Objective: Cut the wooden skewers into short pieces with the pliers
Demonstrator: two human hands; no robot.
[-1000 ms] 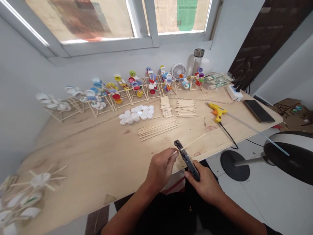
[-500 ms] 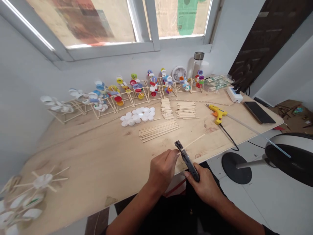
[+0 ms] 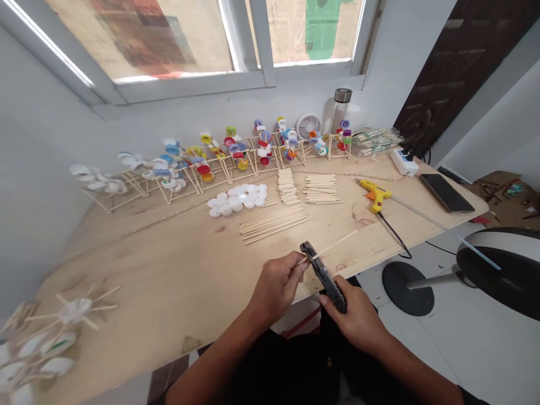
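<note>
My left hand (image 3: 278, 285) pinches a thin wooden stick (image 3: 333, 246) near one end, just in front of the table's near edge. My right hand (image 3: 356, 322) is closed around the handles of black cutting pliers (image 3: 324, 275). The pliers' jaws sit on the stick close to my left fingertips, and the stick's far end reaches out over the plywood table (image 3: 147, 281). My fingers hide part of the pliers' handles.
On the table lie white bottle caps (image 3: 236, 199), bundled sticks (image 3: 274, 224), a yellow glue gun (image 3: 374, 194), and a phone (image 3: 447, 193). Stick frames with coloured caps (image 3: 202, 163) line the back. A stick-and-cap wheel (image 3: 73, 311) lies at the left. A fan stand (image 3: 407, 288) stands on the floor at right.
Both hands have shifted only slightly, and the pliers stay on the stick. The view has barely moved since the earlier frames.
</note>
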